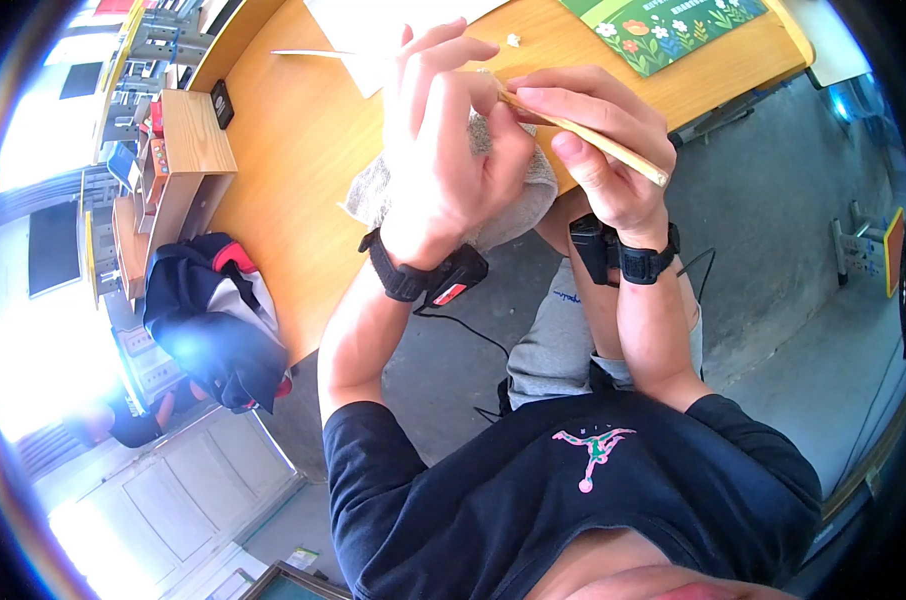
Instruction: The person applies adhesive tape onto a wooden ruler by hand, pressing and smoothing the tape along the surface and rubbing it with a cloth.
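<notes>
My right hand (613,140) grips a slim, tan wooden stick (613,152) between thumb and fingers, its blunt end pointing down to the right. At the stick's other end, the thumb and index finger of my left hand (448,150) close in a pinch, with the remaining fingers raised. What exactly lies between those left fingertips is mostly hidden. Beneath both hands, a grey cloth (371,188) lies bunched at the table's edge. A small white scrap (514,40) rests on the table just beyond my fingers.
The wooden table (293,150) carries white paper (338,25) and a green flowered booklet (663,35). On the left are a small wooden shelf (198,130) and a dark jacket (208,320). Black devices are strapped to both wrists, and a cable (473,330) hangs from the left one.
</notes>
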{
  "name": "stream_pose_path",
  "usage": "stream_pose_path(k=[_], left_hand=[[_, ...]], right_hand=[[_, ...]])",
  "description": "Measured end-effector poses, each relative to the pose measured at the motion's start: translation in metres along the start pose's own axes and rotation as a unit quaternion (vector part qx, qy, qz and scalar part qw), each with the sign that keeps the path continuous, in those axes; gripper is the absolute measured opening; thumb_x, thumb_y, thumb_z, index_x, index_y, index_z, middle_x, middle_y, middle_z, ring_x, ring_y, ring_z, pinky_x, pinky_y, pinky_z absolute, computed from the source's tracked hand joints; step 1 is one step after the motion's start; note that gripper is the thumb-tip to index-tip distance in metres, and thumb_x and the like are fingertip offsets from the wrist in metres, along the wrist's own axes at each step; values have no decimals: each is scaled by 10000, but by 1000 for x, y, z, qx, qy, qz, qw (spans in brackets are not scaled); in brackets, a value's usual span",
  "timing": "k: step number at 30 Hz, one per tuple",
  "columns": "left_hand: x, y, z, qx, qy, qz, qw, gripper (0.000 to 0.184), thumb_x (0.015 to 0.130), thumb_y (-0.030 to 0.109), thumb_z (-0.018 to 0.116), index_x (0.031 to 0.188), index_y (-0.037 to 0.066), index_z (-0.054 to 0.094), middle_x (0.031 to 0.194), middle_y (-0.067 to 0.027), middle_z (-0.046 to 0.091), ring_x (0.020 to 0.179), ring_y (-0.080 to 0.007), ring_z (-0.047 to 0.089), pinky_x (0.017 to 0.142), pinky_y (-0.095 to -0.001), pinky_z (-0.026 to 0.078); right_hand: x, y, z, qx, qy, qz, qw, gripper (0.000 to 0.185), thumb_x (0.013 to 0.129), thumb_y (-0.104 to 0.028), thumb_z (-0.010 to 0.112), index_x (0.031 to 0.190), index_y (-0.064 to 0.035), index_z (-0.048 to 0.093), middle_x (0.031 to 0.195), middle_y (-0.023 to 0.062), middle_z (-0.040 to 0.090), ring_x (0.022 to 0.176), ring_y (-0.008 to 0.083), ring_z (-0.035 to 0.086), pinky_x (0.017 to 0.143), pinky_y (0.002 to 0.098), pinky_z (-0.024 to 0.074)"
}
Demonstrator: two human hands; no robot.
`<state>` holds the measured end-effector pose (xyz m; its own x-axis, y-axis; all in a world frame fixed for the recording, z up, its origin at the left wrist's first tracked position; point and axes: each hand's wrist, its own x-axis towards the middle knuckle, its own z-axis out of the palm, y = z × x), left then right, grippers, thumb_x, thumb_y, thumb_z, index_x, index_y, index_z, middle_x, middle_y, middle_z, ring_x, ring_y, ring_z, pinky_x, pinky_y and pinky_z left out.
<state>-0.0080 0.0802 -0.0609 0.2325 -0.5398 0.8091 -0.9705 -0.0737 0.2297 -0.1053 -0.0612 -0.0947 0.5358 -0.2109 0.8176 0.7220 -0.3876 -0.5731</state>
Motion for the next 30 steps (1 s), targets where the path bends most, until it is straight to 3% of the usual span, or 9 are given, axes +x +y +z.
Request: stream_pose_path(k=[4,6,13,20,30], left_hand=[[3,6,-1,22,12,12,1000,72,735,-15,584,797,7,553,1105,-196,636,1147,-410,567,1030,-522,404],[-1,3,0,-4,60,-24,998,73,774,26,623,801,16,556,1132,-202,597,1128,-387,555,987,-480,425],[-5,9,-6,29,25,-42,998,142,799,65,683,910,10,613,1121,-187,556,1036,-309,542,905,-410,443],[-3,6,-5,-52,39,-51,997,166,782,6,679,936,4,616,1036,-172,581,951,-301,560,823,-379,461],[-6,3,0,-89,45,-67,993,161,763,-69,641,885,13,575,912,-132,599,796,-285,581,718,-352,479]], right_hand=[[1,-1,2,-14,0,-16,1000,252,846,0,671,1096,29,688,1058,175,683,914,253,687,773,307,552],[1,-3,1,-21,1,-20,1000,265,841,9,671,1105,31,686,1066,177,680,920,257,687,782,308,552],[-2,1,6,31,36,-33,998,353,794,47,706,1147,48,679,1189,212,621,991,268,670,845,319,553],[-5,0,7,65,15,-27,997,388,785,115,683,1168,55,666,1277,220,551,1062,254,643,828,254,583],[-5,0,9,71,-5,-7,997,369,812,100,665,1175,31,670,1290,207,526,1099,270,628,793,273,604]])
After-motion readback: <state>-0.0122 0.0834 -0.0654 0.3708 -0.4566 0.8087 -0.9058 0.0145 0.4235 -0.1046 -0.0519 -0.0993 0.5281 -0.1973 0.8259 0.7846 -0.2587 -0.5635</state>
